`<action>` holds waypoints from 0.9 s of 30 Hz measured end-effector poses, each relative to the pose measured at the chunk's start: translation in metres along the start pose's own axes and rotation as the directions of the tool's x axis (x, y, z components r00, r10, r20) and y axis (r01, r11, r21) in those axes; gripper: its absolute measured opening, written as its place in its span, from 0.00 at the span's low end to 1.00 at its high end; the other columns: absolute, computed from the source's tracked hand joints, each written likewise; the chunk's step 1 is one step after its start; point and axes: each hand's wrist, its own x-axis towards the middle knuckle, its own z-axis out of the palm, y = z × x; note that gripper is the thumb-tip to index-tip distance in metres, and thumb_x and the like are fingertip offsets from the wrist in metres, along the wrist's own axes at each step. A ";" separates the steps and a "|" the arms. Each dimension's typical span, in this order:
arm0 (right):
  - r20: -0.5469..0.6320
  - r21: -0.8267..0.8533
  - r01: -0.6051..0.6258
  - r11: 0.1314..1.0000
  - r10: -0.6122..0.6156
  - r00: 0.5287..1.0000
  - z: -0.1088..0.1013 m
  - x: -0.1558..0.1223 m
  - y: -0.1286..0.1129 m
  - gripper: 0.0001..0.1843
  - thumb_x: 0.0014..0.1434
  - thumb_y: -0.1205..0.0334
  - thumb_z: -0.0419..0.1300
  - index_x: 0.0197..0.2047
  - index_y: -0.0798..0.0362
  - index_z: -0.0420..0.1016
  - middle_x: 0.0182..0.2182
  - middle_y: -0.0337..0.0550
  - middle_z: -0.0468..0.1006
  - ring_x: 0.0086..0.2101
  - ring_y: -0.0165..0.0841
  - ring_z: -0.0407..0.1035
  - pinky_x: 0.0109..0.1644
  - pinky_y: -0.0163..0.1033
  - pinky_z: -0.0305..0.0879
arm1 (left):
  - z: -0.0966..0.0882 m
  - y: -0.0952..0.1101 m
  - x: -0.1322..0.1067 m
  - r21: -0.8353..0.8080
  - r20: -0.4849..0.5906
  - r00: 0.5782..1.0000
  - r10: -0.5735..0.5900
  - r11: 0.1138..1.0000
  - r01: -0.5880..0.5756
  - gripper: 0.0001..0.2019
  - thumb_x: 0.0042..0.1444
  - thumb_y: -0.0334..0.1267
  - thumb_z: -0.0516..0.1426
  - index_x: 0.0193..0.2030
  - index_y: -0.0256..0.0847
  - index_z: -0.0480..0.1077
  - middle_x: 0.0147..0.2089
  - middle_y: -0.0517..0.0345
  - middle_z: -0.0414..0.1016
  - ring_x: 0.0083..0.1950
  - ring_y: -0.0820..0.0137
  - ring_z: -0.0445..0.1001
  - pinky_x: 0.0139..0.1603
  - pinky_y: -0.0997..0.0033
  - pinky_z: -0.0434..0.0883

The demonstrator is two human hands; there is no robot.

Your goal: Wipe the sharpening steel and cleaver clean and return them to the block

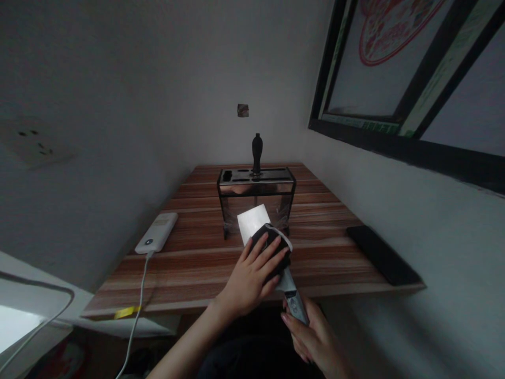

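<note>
My right hand (311, 334) is wrapped round the grey handle of a cleaver (254, 221), whose broad, shiny blade points up and to the left. Over the blade's middle lies a dark cloth (282, 243) with a pale edge. My left hand (252, 273) presses this cloth against the blade, its fingers laid across the top. Part of the blade is hidden beneath cloth and hand. Just behind the blade stands a knife block (256, 189) with a metal slotted top and clear front; one black-handled tool (257, 152) sticks upright from it.
On the striped wooden table (197, 263), a white power bank (157, 233) with a cable (142, 284) lies left, and a black phone-like slab (382, 255) lies right. A yellow tag (124, 312) sits at the front edge. Walls flank the table; a framed picture (394, 68) hangs right.
</note>
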 end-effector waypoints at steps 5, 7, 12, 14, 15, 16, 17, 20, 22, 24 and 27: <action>0.035 -0.024 0.013 1.000 -0.012 0.999 0.001 0.000 -0.004 0.28 0.55 0.39 0.59 0.48 0.51 0.62 0.24 0.28 0.62 0.12 0.15 0.46 0.14 0.27 0.46 | -0.006 -0.024 0.016 -0.044 -0.054 0.995 -0.086 0.996 0.083 0.27 0.67 0.40 0.46 0.71 0.42 0.46 0.74 0.51 0.43 0.74 0.57 0.33 0.70 0.46 0.42; 0.042 -0.035 0.013 0.999 -0.011 0.999 0.001 0.000 -0.001 0.27 0.55 0.39 0.59 0.47 0.51 0.62 0.25 0.29 0.62 0.12 0.15 0.46 0.14 0.27 0.46 | -0.008 -0.032 0.020 -0.068 -0.066 0.990 -0.124 0.990 0.120 0.26 0.68 0.40 0.44 0.71 0.42 0.46 0.74 0.51 0.42 0.74 0.58 0.31 0.70 0.46 0.40; 0.033 -0.022 0.011 1.000 -0.010 0.999 0.001 0.003 0.004 0.28 0.54 0.37 0.59 0.45 0.51 0.62 0.24 0.28 0.62 0.11 0.14 0.44 0.13 0.26 0.45 | -0.013 -0.049 0.029 -0.114 -0.098 0.978 -0.183 0.978 0.172 0.26 0.68 0.40 0.43 0.71 0.40 0.45 0.74 0.49 0.41 0.74 0.61 0.31 0.70 0.46 0.38; 0.057 -0.021 0.007 1.000 -0.006 0.998 0.002 0.002 0.002 0.28 0.53 0.36 0.58 0.44 0.52 0.63 0.23 0.27 0.61 0.11 0.14 0.44 0.12 0.26 0.45 | -0.015 -0.054 0.032 -0.126 -0.108 0.975 -0.193 0.976 0.179 0.26 0.68 0.40 0.43 0.71 0.40 0.46 0.74 0.49 0.43 0.74 0.62 0.33 0.71 0.47 0.38; 0.073 -0.022 0.004 1.000 -0.002 0.997 0.003 0.002 0.000 0.28 0.53 0.36 0.58 0.43 0.52 0.63 0.22 0.26 0.60 0.11 0.14 0.44 0.12 0.26 0.45 | -0.017 -0.057 0.034 -0.130 -0.113 0.974 -0.198 0.974 0.183 0.26 0.68 0.39 0.43 0.71 0.40 0.46 0.74 0.49 0.45 0.74 0.62 0.35 0.71 0.47 0.38; 0.087 -0.022 -0.001 1.000 0.003 0.996 0.003 0.001 -0.002 0.28 0.53 0.36 0.59 0.43 0.52 0.63 0.21 0.26 0.60 0.11 0.14 0.44 0.13 0.25 0.46 | -0.018 -0.059 0.035 -0.135 -0.117 0.972 -0.204 0.973 0.188 0.26 0.68 0.39 0.43 0.71 0.40 0.46 0.73 0.49 0.46 0.74 0.63 0.36 0.71 0.48 0.38; 0.096 -0.020 -0.004 1.000 0.006 0.995 0.003 0.000 -0.004 0.28 0.53 0.36 0.59 0.43 0.52 0.64 0.21 0.25 0.59 0.11 0.15 0.44 0.13 0.25 0.46 | -0.020 -0.061 0.036 -0.141 -0.121 0.970 -0.210 0.971 0.193 0.26 0.68 0.39 0.43 0.71 0.40 0.46 0.73 0.50 0.48 0.74 0.63 0.38 0.71 0.49 0.38; 0.101 -0.013 -0.013 1.000 0.014 0.995 0.004 -0.001 -0.008 0.28 0.53 0.36 0.59 0.43 0.51 0.64 0.22 0.26 0.60 0.11 0.14 0.45 0.13 0.25 0.46 | -0.023 -0.065 0.036 -0.152 -0.129 0.964 -0.232 0.965 0.212 0.26 0.67 0.38 0.44 0.71 0.41 0.45 0.72 0.51 0.51 0.73 0.64 0.43 0.71 0.50 0.39; 0.111 -0.009 -0.014 1.000 0.015 0.994 0.004 -0.001 -0.009 0.28 0.53 0.36 0.59 0.43 0.51 0.64 0.22 0.26 0.61 0.11 0.14 0.45 0.13 0.25 0.46 | -0.024 -0.064 0.036 -0.141 -0.142 0.960 -0.240 0.965 0.220 0.27 0.67 0.38 0.44 0.71 0.40 0.45 0.72 0.50 0.51 0.73 0.64 0.44 0.71 0.50 0.40; 0.127 0.000 -0.014 1.000 0.014 0.992 0.004 -0.002 -0.008 0.28 0.53 0.37 0.59 0.44 0.51 0.63 0.22 0.26 0.61 0.11 0.14 0.45 0.13 0.25 0.46 | -0.025 -0.061 0.034 -0.107 -0.161 0.956 -0.245 0.967 0.230 0.27 0.67 0.38 0.44 0.71 0.40 0.45 0.72 0.49 0.50 0.73 0.63 0.43 0.71 0.50 0.39; 0.135 0.026 -0.022 0.999 0.019 0.991 0.006 -0.002 -0.008 0.28 0.53 0.37 0.60 0.44 0.51 0.63 0.22 0.26 0.61 0.11 0.14 0.44 0.13 0.25 0.46 | -0.024 -0.051 0.030 -0.038 -0.170 0.956 -0.238 0.971 0.235 0.27 0.67 0.37 0.45 0.71 0.40 0.45 0.73 0.50 0.46 0.74 0.61 0.38 0.71 0.47 0.38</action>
